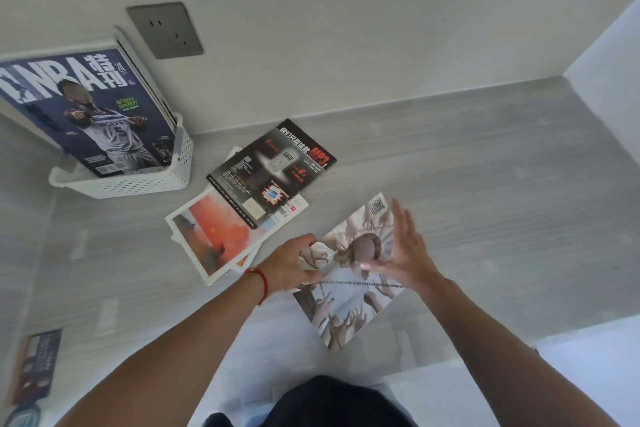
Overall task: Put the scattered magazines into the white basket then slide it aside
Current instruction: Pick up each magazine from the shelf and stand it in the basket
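Observation:
A pale magazine with reaching hands and a chain on its cover (349, 302) lies on the grey floor in front of me. My left hand (294, 263) grips its left edge with curled fingers. My right hand (403, 250) hovers over its right part with fingers straight and spread. Farther away, a black MP3 magazine (273, 166) lies across a white-bordered orange-picture magazine (214, 236). The white perforated basket (145, 180) stands at the upper left by the wall. In it, a blue NBA magazine (86, 107) and others lean upright.
A grey wall socket (164, 29) sits above the basket. Another dark magazine (34, 364) lies at the lower left edge of view. A white wall or cabinet corner (606, 55) closes the right side. The grey wood floor (485, 184) stretches to the right of the magazines.

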Demonstrator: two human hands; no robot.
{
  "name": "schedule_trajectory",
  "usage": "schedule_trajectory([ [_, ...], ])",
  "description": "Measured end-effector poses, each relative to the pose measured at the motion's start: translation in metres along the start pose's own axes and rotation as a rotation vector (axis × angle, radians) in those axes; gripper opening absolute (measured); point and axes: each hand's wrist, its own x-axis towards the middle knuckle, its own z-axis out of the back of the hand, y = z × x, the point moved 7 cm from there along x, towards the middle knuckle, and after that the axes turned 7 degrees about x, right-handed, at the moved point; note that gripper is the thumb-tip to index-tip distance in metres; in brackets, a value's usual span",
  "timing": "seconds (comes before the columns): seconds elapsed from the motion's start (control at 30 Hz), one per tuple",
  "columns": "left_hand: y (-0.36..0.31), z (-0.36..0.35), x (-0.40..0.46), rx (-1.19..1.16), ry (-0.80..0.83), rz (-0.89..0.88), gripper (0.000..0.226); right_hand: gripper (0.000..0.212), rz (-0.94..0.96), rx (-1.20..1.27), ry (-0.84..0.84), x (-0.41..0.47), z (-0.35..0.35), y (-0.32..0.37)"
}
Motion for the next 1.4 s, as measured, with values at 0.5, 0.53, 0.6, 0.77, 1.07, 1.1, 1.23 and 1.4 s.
schedule_trajectory([
  [0.5,0.002,0.117,-0.110,0.233,-0.295,-0.272,0.094,0.035,-0.098,0.841,0.281,0.014,0.010,0.194],
  [0.53,-0.002,0.107,-0.117,0.279,-0.300,-0.315,0.100,0.024,-0.118,0.854,0.289,0.018,0.007,0.215],
  [0.6,-0.001,0.117,-0.132,0.451,-0.564,-0.321,0.083,0.017,-0.181,0.949,0.332,0.024,0.001,0.251],
  [0.77,0.067,0.196,-0.154,-0.419,-0.687,-0.140,0.028,0.042,-0.047,0.823,0.239,0.043,-0.010,0.305],
  [1.07,0.149,0.271,-0.176,-0.697,-0.580,-0.020,0.020,0.028,0.187,0.698,0.395,0.040,-0.100,0.373],
  [1.1,0.155,0.281,-0.176,-0.709,-0.599,-0.022,0.023,0.027,0.222,0.666,0.374,0.043,-0.102,0.385],
  [1.23,0.171,0.332,-0.178,-0.735,-0.772,-0.023,0.022,0.019,0.345,0.546,0.206,0.064,-0.098,0.438],
  [1.4,0.172,0.407,-0.180,-0.574,-0.993,-0.120,0.019,0.009,0.317,0.527,0.066,0.105,-0.096,0.491],
])
